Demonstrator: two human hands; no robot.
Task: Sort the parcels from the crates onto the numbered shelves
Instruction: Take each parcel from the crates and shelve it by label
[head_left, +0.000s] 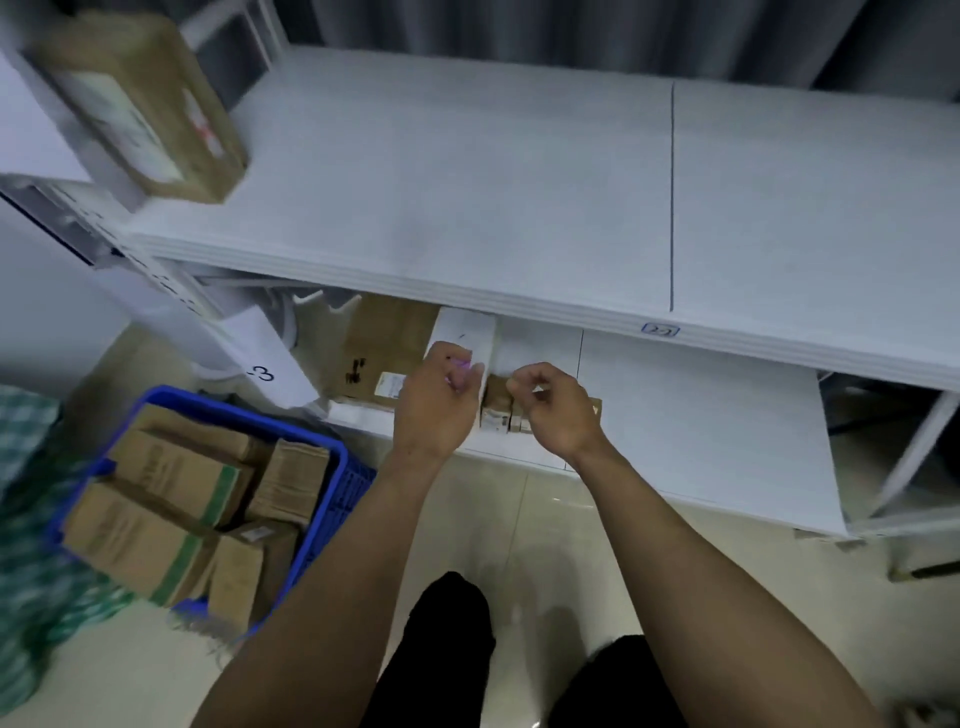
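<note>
Down at the lower shelf (701, 415) our left hand (436, 405) grips the white parcel (467, 328), long axis pointing away; right hand (556, 410) curled just beside, hold unclear.

This is a single view from the person's head, looking forward and steeply down. The upper shelf (467, 182) fills the top half of the frame, the lower shelf (701, 415) crosses the middle, and the blue crate (343, 493) sits close at lower left. Both forearms enter from the bottom edge, with the left hand (436, 405) and right hand (558, 410) near the centre. Straight edges bow toward the frame's borders.
</note>
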